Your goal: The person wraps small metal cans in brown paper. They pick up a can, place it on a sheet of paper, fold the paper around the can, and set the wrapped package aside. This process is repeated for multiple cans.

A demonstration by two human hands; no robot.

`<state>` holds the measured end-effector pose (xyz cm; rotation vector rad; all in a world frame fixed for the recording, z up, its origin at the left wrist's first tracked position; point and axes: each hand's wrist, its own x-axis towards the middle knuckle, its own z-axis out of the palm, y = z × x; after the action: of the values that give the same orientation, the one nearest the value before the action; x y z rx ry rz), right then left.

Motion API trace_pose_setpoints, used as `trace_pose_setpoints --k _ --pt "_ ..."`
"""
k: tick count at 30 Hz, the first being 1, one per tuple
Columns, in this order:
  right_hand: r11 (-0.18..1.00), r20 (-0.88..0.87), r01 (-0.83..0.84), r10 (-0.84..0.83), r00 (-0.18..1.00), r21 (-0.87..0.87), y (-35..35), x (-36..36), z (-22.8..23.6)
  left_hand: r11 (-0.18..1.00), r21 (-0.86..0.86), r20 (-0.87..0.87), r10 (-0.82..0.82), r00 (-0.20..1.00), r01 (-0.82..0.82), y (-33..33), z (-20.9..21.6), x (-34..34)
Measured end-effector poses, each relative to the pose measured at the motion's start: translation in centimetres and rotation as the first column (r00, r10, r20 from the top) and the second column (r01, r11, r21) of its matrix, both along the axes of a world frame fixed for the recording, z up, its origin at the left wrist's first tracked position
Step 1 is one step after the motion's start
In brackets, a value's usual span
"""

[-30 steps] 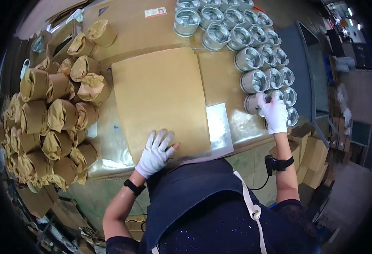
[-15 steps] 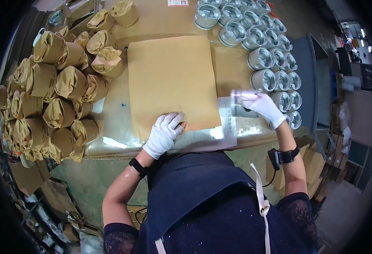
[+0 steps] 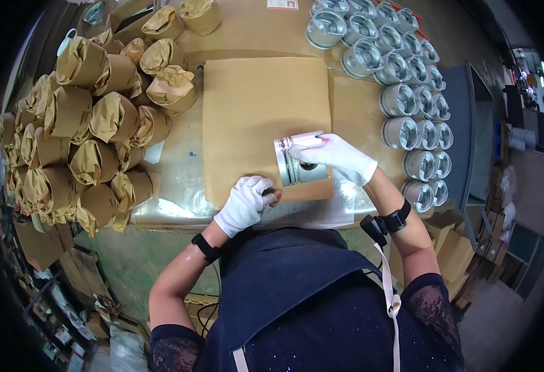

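A silvery metal piston (image 3: 298, 161) lies sideways over the near right part of a stack of brown paper sheets (image 3: 259, 99). My right hand (image 3: 334, 155), in a white glove, grips it from the right with fingers over its upper side. At the near edge of the stack my left hand (image 3: 246, 203), also gloved, is closed, its curled fingers on the edge of the paper. One fingertip pokes bare from that glove. How much paper it pinches is hidden under the fingers.
Several paper-wrapped pistons (image 3: 114, 116) are piled along the table's left side. Rows of bare pistons (image 3: 401, 99) stand at the right. A printed white sheet (image 3: 345, 201) lies partly under the paper stack. Beyond the right edge stands a grey metal cabinet (image 3: 464, 118).
My right hand has carried the piston leftward from beside the printed sheet onto the brown paper. My left hand stays at the near edge, its fingers now more tightly curled. The view has shifted slightly.
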<state>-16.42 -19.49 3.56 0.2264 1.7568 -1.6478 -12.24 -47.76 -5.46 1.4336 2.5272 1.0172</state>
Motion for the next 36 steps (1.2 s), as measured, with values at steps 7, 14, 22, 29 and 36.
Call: trace_pose_setpoints --k 7,14,22,29,36 --pt "0.983 0.175 0.11 -0.084 0.981 -0.144 -1.8 -0.6 -1.9 0.992 -0.1 -0.157 -0.095 0.983 0.08 -0.6 0.1 0.3" --pt "0.396 0.132 -0.407 0.563 0.816 0.823 -3.8 -4.5 2.2 0.978 0.054 -0.167 0.207 0.964 -0.201 2.0 6.1 -4.5" --pt "0.363 -0.458 0.302 0.815 0.357 0.882 -3.8 -9.3 -1.0 0.884 -0.108 -0.278 0.412 0.868 -0.454 6.4 6.8 -19.9" --pt "0.54 -0.209 -0.272 0.667 0.715 0.796 -0.2 -10.3 -0.2 0.979 -0.204 -0.186 -0.05 0.981 0.011 6.7 4.8 -17.8" --pt "0.507 -0.665 0.433 0.606 0.436 0.746 1.3 -11.4 -3.8 0.962 -0.079 -0.283 0.228 0.931 -0.26 6.1 4.0 -23.9"
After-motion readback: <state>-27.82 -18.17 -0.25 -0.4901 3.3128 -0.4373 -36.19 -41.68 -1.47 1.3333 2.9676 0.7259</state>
